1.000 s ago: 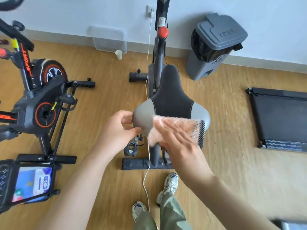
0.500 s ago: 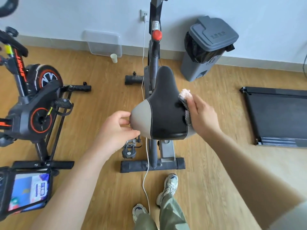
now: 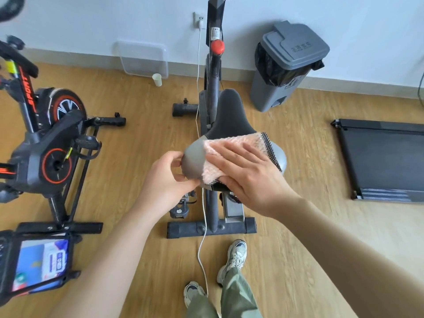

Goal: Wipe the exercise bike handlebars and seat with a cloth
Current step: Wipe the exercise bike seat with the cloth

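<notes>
Right now the right hand (image 3: 250,177) is lying flat and open-palmed on the cloth (image 3: 231,148), fingers spread and pressing it down onto the rear of the seat (image 3: 229,118). The left hand (image 3: 167,177) is gripping the seat's left rear edge, thumb and fingertips pinching the grey side panel just beside the cloth. The two hands are sitting close together, the seat's wide back end between them.

The cloth is looking fluffy and pale pink, with a dark woven mesh border showing along its right side and under the right palm — it is draping over the seat's rear edge. The seat itself is tapering to a narrow black nose pointing toward the wall, its top dark and matte, its flanks a smooth grey. It is standing on the exercise bike (image 3: 213,88), a dark metal frame with a red knob (image 3: 217,47) on its upright and a flat base bar resting on the wood-grain floor (image 3: 298,237).

A white cable (image 3: 202,249) is trailing down past the frame to the floor. A second bike (image 3: 52,145) with orange trim is standing to the left, a grey lidded bin (image 3: 286,65) against the wall — and a black treadmill (image 3: 385,157) is lying flat at the right.
</notes>
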